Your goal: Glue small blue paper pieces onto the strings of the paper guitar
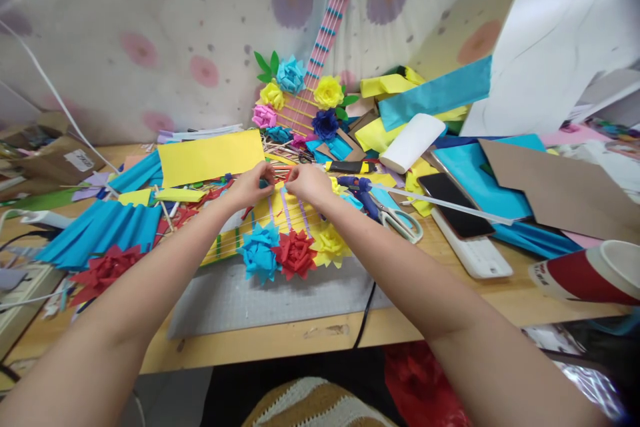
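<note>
My left hand and my right hand are close together above the far edge of a yellow paper craft with coloured strips across it. The fingers of both are pinched; a bit of red shows between them, but whatever they hold is too small to make out. On the craft's near edge sit a blue paper flower, a red paper flower and a yellow paper flower. A grey cutting mat lies under it. Right of my right hand is a blue glue gun.
A pink paper guitar with flowers leans against the curtain behind. Scissors, a phone and a paper cup lie to the right. Yellow paper, pleated blue paper and a red flower are on the left.
</note>
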`<control>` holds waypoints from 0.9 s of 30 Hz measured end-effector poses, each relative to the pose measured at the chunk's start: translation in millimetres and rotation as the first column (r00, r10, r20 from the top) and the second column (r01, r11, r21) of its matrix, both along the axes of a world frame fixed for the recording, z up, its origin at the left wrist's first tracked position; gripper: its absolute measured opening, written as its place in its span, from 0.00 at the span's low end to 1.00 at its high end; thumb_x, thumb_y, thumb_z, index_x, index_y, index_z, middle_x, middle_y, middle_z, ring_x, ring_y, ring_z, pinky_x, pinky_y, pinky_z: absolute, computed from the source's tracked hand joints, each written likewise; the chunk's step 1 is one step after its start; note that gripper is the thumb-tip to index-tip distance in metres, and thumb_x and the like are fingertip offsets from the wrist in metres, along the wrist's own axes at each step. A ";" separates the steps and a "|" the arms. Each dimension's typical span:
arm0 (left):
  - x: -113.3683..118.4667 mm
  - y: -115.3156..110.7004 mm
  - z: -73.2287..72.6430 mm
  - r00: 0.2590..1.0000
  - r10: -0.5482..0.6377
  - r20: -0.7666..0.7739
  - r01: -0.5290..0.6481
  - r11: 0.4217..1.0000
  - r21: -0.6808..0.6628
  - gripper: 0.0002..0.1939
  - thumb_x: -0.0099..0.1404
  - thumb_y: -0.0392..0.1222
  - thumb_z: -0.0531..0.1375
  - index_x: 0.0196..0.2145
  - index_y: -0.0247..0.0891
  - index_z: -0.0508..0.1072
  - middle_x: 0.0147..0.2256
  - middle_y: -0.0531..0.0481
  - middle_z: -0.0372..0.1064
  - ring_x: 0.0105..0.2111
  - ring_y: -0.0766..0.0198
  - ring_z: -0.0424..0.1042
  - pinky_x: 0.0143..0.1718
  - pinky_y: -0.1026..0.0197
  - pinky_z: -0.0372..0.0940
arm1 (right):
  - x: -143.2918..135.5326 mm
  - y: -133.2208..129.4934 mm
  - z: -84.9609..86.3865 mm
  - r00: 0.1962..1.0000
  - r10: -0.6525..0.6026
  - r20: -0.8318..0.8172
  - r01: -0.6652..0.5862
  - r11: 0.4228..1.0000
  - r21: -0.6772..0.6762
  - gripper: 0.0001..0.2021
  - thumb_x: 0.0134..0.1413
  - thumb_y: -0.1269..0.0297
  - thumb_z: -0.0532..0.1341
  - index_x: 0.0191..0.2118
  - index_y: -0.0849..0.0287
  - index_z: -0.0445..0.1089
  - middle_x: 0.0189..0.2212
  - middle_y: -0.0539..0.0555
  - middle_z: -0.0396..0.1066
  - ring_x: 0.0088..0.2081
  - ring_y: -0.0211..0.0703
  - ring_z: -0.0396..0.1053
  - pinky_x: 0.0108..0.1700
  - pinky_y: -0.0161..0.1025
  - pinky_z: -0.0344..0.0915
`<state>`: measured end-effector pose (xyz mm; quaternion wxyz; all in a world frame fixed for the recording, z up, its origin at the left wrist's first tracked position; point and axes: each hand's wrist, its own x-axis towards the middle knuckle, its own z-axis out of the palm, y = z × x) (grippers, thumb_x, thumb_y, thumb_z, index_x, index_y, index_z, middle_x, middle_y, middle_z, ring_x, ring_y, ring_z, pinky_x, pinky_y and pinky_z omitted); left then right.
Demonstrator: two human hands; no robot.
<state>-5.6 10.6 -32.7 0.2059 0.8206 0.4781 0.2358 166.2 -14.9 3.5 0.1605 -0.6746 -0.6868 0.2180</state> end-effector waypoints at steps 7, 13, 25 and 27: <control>-4.1 -0.7 -1.9 0.999 -0.019 0.037 0.019 1.000 -0.002 0.11 0.54 0.38 0.56 0.36 0.40 0.60 0.33 0.52 0.70 0.35 0.65 0.70 0.40 0.60 0.63 | -16.1 6.5 -5.9 0.999 -0.011 0.033 0.012 0.999 -0.042 0.12 0.43 0.66 0.59 0.37 0.56 0.73 0.40 0.57 0.74 0.44 0.49 0.71 0.42 0.41 0.66; -3.8 -4.2 1.8 0.999 -0.010 0.032 0.010 1.000 -0.002 0.11 0.53 0.37 0.55 0.36 0.40 0.59 0.34 0.51 0.71 0.36 0.63 0.71 0.41 0.59 0.63 | -26.7 12.1 -10.6 0.998 -0.037 0.051 0.038 0.999 -0.015 0.13 0.46 0.65 0.59 0.39 0.58 0.73 0.41 0.58 0.74 0.44 0.51 0.71 0.42 0.42 0.66; -3.3 -3.7 1.7 0.999 0.009 0.041 -0.009 1.000 -0.004 0.12 0.51 0.37 0.55 0.36 0.40 0.59 0.34 0.50 0.71 0.37 0.61 0.71 0.42 0.56 0.63 | -33.0 14.6 -19.1 0.993 0.009 0.117 -0.014 0.999 0.042 0.13 0.49 0.62 0.58 0.41 0.57 0.72 0.42 0.58 0.73 0.43 0.49 0.71 0.42 0.42 0.66; -3.9 -3.7 1.6 0.999 0.008 0.044 -0.008 1.000 -0.003 0.12 0.51 0.37 0.55 0.36 0.40 0.59 0.34 0.50 0.71 0.37 0.61 0.71 0.42 0.56 0.63 | -33.0 12.9 -19.4 0.991 0.029 0.132 -0.038 0.997 0.066 0.12 0.49 0.63 0.57 0.41 0.56 0.72 0.41 0.57 0.74 0.43 0.49 0.71 0.42 0.42 0.66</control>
